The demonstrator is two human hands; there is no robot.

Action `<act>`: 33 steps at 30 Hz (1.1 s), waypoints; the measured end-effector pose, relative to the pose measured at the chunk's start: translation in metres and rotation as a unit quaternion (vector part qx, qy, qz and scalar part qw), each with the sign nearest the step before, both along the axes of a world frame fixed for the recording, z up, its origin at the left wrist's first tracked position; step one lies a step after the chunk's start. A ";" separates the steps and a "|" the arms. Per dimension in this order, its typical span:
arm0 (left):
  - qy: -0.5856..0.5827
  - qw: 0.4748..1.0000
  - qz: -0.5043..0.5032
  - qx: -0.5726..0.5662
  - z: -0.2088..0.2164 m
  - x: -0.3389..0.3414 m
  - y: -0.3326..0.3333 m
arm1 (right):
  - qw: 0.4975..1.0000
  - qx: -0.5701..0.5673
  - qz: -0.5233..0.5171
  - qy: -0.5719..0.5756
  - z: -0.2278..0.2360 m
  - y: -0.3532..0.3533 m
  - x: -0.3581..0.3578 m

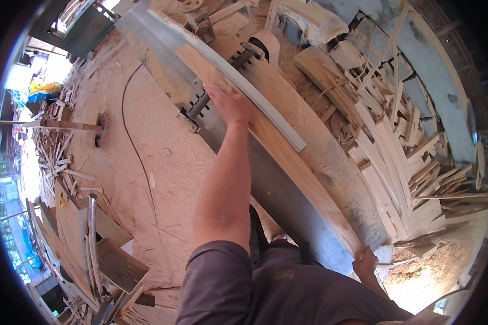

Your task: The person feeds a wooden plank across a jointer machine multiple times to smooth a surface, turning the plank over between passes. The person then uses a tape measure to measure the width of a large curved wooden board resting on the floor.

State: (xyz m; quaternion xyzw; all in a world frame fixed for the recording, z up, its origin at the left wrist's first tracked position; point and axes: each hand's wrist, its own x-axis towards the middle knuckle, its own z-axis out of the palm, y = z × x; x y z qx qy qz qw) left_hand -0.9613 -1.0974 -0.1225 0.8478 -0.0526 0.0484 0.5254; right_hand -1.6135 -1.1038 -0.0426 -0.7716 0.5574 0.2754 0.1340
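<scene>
A long pale wooden board (301, 173) lies along the metal bed of a jointer (303, 216), against a straight grey fence (265, 111). My left hand (232, 104) grips the board beside the slotted cutter opening (200, 103), its fingers over the upper edge. At the near right, the board's end is in my right hand (366, 262), whose fingers are partly hidden. Beyond my left hand, the board continues over the far part of the bed.
Offcuts (412, 157) and long strips are heaped right of the machine. A black cable (130, 124) crosses the dusty floor. More scrap wood (54, 141) lies at the left, near a metal pipe (92, 233). A green machine (86, 35) stands at the far left.
</scene>
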 end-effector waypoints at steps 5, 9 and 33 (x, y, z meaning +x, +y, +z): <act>0.024 1.000 -0.016 -0.010 0.007 0.019 0.001 | 1.000 0.010 -0.009 0.013 0.001 0.000 0.020; 0.006 1.000 -0.009 0.002 0.003 0.038 0.000 | 1.000 0.018 -0.014 0.009 0.005 -0.001 0.042; 0.008 1.000 -0.029 -0.005 -0.006 0.157 0.003 | 0.999 0.009 0.023 -0.021 -0.008 -0.004 0.131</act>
